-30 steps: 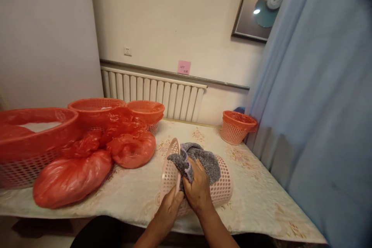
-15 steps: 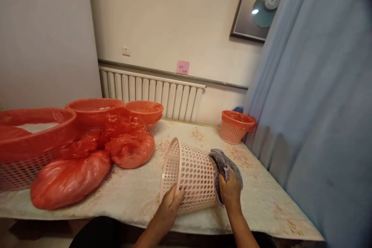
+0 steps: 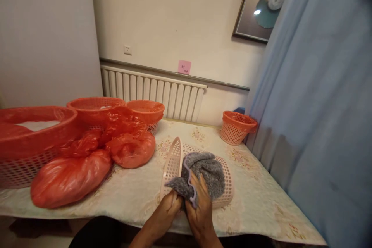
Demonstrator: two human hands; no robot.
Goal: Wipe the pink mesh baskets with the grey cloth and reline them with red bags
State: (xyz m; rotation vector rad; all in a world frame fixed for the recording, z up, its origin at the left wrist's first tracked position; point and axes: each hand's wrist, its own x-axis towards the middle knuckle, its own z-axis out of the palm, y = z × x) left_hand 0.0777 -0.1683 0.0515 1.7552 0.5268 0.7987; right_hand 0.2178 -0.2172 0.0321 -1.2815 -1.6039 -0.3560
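A pale pink perforated wastebasket (image 3: 228,186) lies on its side on the table, its open mouth towards the left. My left hand (image 3: 168,207) is closed on the lower edge of its rim, with a corner of cloth touching the fingers. Under my right hand (image 3: 200,209), a grey cloth (image 3: 207,170) with a purple edge is bunched and pressed against the basket's side near the rim. It covers much of the perforated wall. My right fingers are partly sunk in the cloth.
Left of me stand several baskets (image 3: 20,168) lined with red plastic bags, with two filled red bags (image 3: 71,180) before them. Another red-lined basket (image 3: 234,133) is at the back right, beside the blue curtain (image 3: 314,104). A floral cloth covers the table (image 3: 261,201).
My right hand has moved the grey cloth left along the basket, from its base end to near the rim. My left hand keeps its hold on the rim.
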